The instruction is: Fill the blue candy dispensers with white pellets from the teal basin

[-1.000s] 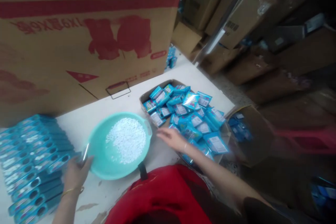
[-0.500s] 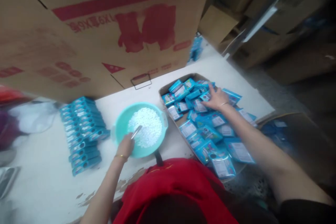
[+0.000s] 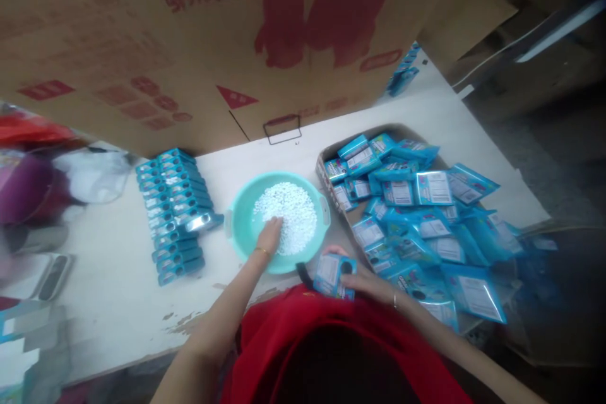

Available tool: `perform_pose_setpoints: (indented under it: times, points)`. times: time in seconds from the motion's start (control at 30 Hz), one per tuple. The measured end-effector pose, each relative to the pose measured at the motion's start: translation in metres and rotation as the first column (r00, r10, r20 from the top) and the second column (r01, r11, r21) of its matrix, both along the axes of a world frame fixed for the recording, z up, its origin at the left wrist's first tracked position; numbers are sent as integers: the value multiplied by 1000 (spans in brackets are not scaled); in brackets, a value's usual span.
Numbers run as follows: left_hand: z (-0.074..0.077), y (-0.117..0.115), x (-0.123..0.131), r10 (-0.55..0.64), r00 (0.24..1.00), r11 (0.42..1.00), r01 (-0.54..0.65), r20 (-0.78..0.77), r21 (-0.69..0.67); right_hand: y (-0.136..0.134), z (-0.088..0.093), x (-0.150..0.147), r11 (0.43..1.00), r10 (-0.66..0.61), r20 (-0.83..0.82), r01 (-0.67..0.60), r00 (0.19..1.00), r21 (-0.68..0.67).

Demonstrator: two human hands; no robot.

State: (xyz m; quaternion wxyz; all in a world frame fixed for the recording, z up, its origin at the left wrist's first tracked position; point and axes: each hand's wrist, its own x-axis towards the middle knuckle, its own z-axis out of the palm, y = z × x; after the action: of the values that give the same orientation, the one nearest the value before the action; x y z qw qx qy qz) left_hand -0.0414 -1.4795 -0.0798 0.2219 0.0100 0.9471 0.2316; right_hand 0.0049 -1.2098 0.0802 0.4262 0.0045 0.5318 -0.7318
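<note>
A turquoise plastic bowl (image 3: 242,227) full of small white pellets (image 3: 296,221) stands on the table before me. My left hand (image 3: 269,237) reaches into it, fingers closed and bent down against the pellets; what they hold is hidden. Just right of the bowl, close to my red apron, my right hand (image 3: 367,281) grips a blue packet (image 3: 329,274), thumb on its front. The packet has a pale printed label and a dark round spot. Beside that hand lies a shallow cardboard tray (image 3: 326,173) heaped with similar blue packets (image 3: 398,192).
Stacked rows of blue packets (image 3: 175,202) stand left of the bowl. Behind rises a large printed carton (image 3: 199,63). A scale-like device (image 3: 52,274) and white plastic bags (image 3: 92,173) lie at far left. The white table (image 3: 113,309) ends at the right.
My right hand has come from the heap back toward my apron with a blue packet. My left hand has gone deeper into the pellets; its metal tool no longer shows. The view has shifted.
</note>
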Motion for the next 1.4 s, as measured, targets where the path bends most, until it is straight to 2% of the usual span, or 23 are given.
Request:
perform_pose_setpoints:
  times: [0.07, 0.13, 0.23, 0.4, 0.53, 0.63, 0.73, 0.83, 0.97, 1.03, 1.13, 1.23, 1.3, 1.4]
  points:
    - [-3, 6, 7, -7, 1000, 996, 5, 19, 89, 5, -1, -1, 996, 64, -117, -56, 991, 75]
    - [-3, 6, 11, -3, 999, 986, -4, 41, 167, 13, 0, -4, 990, 83, -214, -55, 973, 131]
    - [6, -1, 13, 8, 998, 965, -25, 63, 261, 21, -3, -5, 985, 94, -254, -53, 963, 161]
    - [36, -15, 13, 36, 998, 921, -52, 49, 386, 14, -25, 6, 955, 14, -318, 82, 948, 285]
    - [63, -25, 9, 34, 999, 902, -25, -14, 430, 2, -30, 8, 942, 12, -246, 71, 969, 328]
    - [87, -34, 3, 1, 996, 916, 37, -94, 400, -4, -29, -8, 901, -25, -434, 209, 901, 380]
    - [120, -42, -4, -55, 986, 919, 112, -158, 377, -12, -34, -33, 811, 9, -653, 377, 757, 448]
    - [156, -45, -10, -139, 972, 922, 196, -188, 334, -23, -42, -53, 742, 169, -772, 437, 612, 508]
    - [192, -41, -16, -296, 939, 914, 331, -172, 234, -40, -48, -62, 714, 374, -791, 393, 485, 579]
    - [202, -36, -18, -370, 920, 910, 387, -131, 150, -48, -48, -62, 689, 446, -774, 379, 449, 617]
    - [215, -24, -21, -412, 910, 911, 409, -48, -54, -55, -47, -60, 661, 511, -753, 371, 414, 652]
    - [231, -7, -22, -447, 894, 864, 442, 37, -239, -57, -49, -59, 656, 529, -744, 359, 409, 664]
    - [242, 5, -21, -462, 886, 843, 453, 40, -291, -57, -52, -58, 659, 524, -745, 357, 412, 661]
    - [253, 14, -17, -440, 897, 869, 417, -32, -266, -57, -55, -58, 674, 509, -753, 351, 417, 650]
